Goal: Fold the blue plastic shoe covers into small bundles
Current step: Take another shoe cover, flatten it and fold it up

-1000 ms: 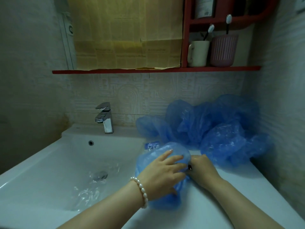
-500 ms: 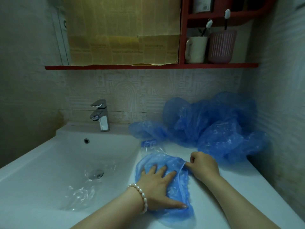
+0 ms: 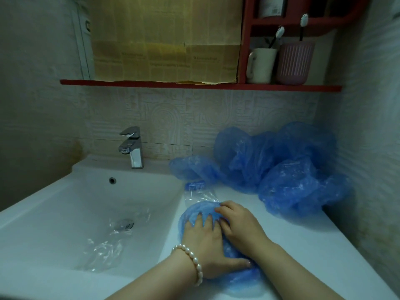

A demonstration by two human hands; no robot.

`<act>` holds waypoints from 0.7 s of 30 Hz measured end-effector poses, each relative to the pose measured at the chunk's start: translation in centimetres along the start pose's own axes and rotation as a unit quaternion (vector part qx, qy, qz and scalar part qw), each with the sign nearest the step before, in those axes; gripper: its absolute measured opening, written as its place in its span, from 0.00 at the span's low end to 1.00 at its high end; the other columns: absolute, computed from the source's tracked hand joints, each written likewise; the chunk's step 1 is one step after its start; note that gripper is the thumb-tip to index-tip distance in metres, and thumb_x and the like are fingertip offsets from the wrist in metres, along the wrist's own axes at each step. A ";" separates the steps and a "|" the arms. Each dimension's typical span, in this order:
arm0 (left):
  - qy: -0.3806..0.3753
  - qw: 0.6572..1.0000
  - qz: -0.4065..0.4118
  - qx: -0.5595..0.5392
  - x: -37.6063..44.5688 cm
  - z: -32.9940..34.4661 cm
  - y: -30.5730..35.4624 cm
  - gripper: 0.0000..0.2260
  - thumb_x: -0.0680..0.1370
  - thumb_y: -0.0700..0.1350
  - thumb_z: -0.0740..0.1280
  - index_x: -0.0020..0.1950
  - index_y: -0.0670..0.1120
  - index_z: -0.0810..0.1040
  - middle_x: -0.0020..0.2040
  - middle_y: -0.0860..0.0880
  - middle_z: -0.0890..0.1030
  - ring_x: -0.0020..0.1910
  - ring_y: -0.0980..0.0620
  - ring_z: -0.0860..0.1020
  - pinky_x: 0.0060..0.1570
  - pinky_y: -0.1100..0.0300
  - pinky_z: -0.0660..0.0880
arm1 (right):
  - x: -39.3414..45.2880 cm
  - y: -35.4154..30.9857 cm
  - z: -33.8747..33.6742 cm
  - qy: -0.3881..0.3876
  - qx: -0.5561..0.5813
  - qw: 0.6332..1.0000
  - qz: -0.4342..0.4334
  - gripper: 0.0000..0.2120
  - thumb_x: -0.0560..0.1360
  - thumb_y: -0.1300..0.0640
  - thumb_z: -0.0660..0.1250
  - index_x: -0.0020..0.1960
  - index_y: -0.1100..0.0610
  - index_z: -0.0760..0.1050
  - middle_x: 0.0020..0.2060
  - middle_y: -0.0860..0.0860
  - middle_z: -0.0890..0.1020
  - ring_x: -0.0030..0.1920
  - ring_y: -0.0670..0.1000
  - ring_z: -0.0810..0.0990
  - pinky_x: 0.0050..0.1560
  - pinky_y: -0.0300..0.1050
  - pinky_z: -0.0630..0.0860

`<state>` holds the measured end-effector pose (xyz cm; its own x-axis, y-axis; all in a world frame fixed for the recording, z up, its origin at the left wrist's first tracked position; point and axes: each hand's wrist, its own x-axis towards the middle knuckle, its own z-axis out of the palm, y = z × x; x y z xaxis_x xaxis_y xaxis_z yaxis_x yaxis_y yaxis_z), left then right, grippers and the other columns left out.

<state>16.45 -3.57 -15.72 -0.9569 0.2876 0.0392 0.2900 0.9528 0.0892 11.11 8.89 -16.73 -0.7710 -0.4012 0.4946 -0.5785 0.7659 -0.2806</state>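
The white sink counter has a deep bowl on its left side. A silver tap stands at the back edge, behind the bowl. Clear plastic wrap lies in the bowl, over the drain. A big pile of blue shoe covers sits in the back right corner. One blue shoe cover lies flat near the front edge, just right of the bowl. A small clear bag lies between it and the pile.
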 end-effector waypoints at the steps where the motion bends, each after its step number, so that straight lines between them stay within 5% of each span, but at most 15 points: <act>1: 0.001 1.000 0.007 -0.008 -0.4 0.0 -0.1 0.62 0.51 0.82 0.42 0.77 0.46 0.50 0.77 0.45 0.53 0.76 0.43 0.48 0.71 0.43 0.42 | 0.1 0.3 0.0 -0.049 -0.013 0.998 0.031 0.26 0.72 0.47 0.49 0.62 0.55 0.75 0.62 0.51 0.76 0.61 0.54 0.75 0.62 0.49 0.70; 3: 0.000 1.000 0.027 -0.012 -1.1 0.2 -0.5 0.59 0.54 0.80 0.41 0.77 0.45 0.48 0.77 0.46 0.51 0.76 0.45 0.46 0.72 0.46 0.41 | 0.2 0.8 0.0 -0.144 -0.028 0.988 0.051 0.27 0.77 0.46 0.46 0.73 0.53 0.63 0.73 0.49 0.63 0.73 0.49 0.60 0.73 0.47 0.56; 7: -0.041 0.994 0.087 -0.051 -1.9 0.4 -2.0 0.54 0.59 0.80 0.52 0.77 0.48 0.50 0.77 0.51 0.50 0.76 0.49 0.46 0.74 0.48 0.43 | 0.3 0.6 -0.4 -0.249 -0.061 0.966 0.036 0.25 0.81 0.44 0.46 0.77 0.49 0.50 0.77 0.47 0.47 0.76 0.45 0.42 0.75 0.49 0.41; 10: 0.085 0.969 0.149 -0.177 -1.5 -0.2 -4.5 0.32 0.66 0.71 0.61 0.59 0.49 0.77 0.60 0.53 0.76 0.60 0.57 0.71 0.64 0.55 0.67 | 0.4 0.5 -0.5 -0.278 -0.088 0.956 0.016 0.35 0.74 0.32 0.38 0.77 0.47 0.46 0.77 0.46 0.44 0.75 0.44 0.39 0.74 0.49 0.39; 12: 0.222 0.940 0.166 -0.197 -1.0 -0.3 -6.3 0.21 0.70 0.65 0.64 0.46 0.48 0.80 0.46 0.52 0.80 0.47 0.54 0.76 0.50 0.53 0.73 | 0.5 0.6 -0.4 -0.284 -0.102 0.953 0.004 0.33 0.76 0.33 0.39 0.77 0.47 0.45 0.77 0.46 0.43 0.75 0.45 0.38 0.74 0.50 0.38; 14: 0.224 0.946 0.189 -0.140 -0.7 -0.6 -6.8 0.24 0.69 0.68 0.64 0.49 0.48 0.78 0.48 0.51 0.78 0.49 0.52 0.75 0.52 0.53 0.72 | 0.5 0.9 -0.2 -0.282 -0.099 0.954 -0.001 0.29 0.79 0.38 0.44 0.77 0.46 0.44 0.76 0.45 0.43 0.75 0.44 0.38 0.75 0.50 0.38; 16: 0.108 0.970 0.188 -0.112 -0.9 -0.7 -6.6 0.35 0.63 0.71 0.66 0.62 0.50 0.71 0.63 0.52 0.73 0.62 0.53 0.69 0.67 0.59 0.63 | 0.4 1.2 0.1 -0.251 -0.060 0.966 -0.002 0.29 0.79 0.39 0.48 0.77 0.47 0.50 0.77 0.45 0.48 0.76 0.43 0.42 0.75 0.49 0.39; 18: 0.015 0.984 0.151 -0.098 -1.1 -0.2 -6.7 0.46 0.61 0.70 0.68 0.74 0.54 0.58 0.74 0.54 0.61 0.73 0.54 0.57 0.72 0.64 0.48 | 0.2 1.2 -0.2 -0.131 0.050 0.990 0.024 0.31 0.71 0.40 0.49 0.71 0.50 0.67 0.73 0.48 0.65 0.74 0.43 0.58 0.74 0.47 0.47; 21: -0.033 0.990 0.125 -0.063 -1.0 0.2 -6.7 0.46 0.62 0.75 0.61 0.75 0.61 0.47 0.77 0.56 0.47 0.76 0.52 0.44 0.74 0.55 0.40 | -0.4 1.2 -1.5 0.087 0.159 0.983 0.012 0.25 0.62 0.49 0.53 0.48 0.55 0.83 0.51 0.47 0.83 0.54 0.42 0.76 0.62 0.53 0.72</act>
<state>15.48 -10.19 -16.54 -0.8524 0.5228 0.0109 0.5132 0.8323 0.2094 11.08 10.67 -16.04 -0.7448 -0.2718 0.6095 -0.6356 0.5672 -0.5237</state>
